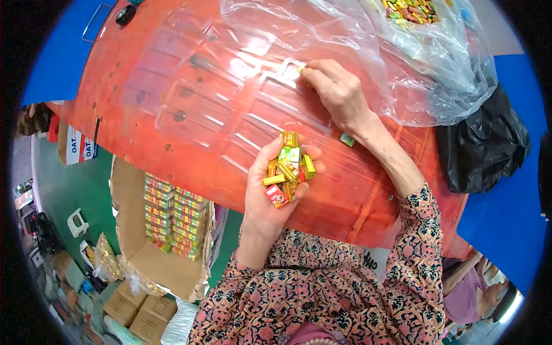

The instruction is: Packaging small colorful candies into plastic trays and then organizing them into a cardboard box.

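My left hand (267, 184), palm up, cups a small heap of wrapped candies (287, 167) in yellow, green and red. Farther off, my right hand (338, 92) reaches over a clear plastic tray (253, 123) with long molded compartments. Its thumb and fingers pinch together at the tray's far end, on a small yellowish wrapped candy (300, 69) that they mostly hide. Under my right forearm, one loose green-and-white wrapped candy (347, 139) lies on the red table (328, 213).
A large clear plastic bag (425, 75) with many wrapped candies (411, 10) sits at the far right. Beside it hangs a black bag (483, 144). Left of me, an open carton (131, 224) holds stacked candy packs (172, 215). A white stool (77, 223) stands on the green floor.
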Tool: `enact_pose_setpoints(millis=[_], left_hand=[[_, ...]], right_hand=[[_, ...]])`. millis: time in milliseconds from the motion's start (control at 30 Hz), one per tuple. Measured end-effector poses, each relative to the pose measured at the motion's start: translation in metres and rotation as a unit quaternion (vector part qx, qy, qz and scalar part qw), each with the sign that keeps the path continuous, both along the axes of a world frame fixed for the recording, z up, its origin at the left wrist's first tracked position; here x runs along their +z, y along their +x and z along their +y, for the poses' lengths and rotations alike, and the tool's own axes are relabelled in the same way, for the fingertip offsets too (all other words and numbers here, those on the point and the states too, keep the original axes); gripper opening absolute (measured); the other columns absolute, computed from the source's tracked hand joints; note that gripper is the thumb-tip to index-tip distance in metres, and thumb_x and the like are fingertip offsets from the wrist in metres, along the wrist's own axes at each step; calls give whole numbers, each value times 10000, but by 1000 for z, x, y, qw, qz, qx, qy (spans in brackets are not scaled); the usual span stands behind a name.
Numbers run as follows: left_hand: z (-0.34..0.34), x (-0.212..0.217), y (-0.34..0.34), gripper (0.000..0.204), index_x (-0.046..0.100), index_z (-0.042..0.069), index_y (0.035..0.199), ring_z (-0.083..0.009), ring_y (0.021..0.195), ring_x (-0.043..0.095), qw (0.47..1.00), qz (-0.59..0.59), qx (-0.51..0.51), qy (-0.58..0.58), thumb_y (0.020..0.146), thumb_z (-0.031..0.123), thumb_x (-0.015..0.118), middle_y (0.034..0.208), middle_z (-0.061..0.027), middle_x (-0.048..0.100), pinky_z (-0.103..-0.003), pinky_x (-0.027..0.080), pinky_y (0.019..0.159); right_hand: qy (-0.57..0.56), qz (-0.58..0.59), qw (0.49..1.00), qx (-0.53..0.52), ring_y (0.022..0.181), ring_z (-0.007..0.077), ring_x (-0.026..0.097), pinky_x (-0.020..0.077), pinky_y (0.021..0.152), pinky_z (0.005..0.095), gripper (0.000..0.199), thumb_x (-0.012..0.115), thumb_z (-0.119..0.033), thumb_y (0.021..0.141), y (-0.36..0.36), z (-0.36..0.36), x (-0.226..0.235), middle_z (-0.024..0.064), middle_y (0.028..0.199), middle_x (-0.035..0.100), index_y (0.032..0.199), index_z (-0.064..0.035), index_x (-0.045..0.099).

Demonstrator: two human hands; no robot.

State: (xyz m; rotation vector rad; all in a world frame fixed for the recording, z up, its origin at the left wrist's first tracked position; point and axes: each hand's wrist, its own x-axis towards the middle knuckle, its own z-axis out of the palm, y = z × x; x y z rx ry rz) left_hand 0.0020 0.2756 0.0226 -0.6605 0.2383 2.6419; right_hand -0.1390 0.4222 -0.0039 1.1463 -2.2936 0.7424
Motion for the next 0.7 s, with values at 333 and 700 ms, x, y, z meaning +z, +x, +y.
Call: enact_pose_setpoints(millis=[333,700], left_hand=[[1,2,1,323,550,40,1044,-282,804,643,1000,6,-11,-5,907,308,433,948,-164,630,-231,448,383],[2,-1,2,377,538,9,1070,-303,842,571,1000,5,-7,-4,938,312,356,965,-207,581,-228,461,368]], right_hand=[[-20,-78,997,-13,789,252,573,481,668,321,152,620,-18,694,11,2,-7,95,858,584,844,-14,594],[-42,-139,986,-76,811,260,542,448,722,350,144,664,-90,715,2,-4,-3,86,860,576,837,-21,630]])
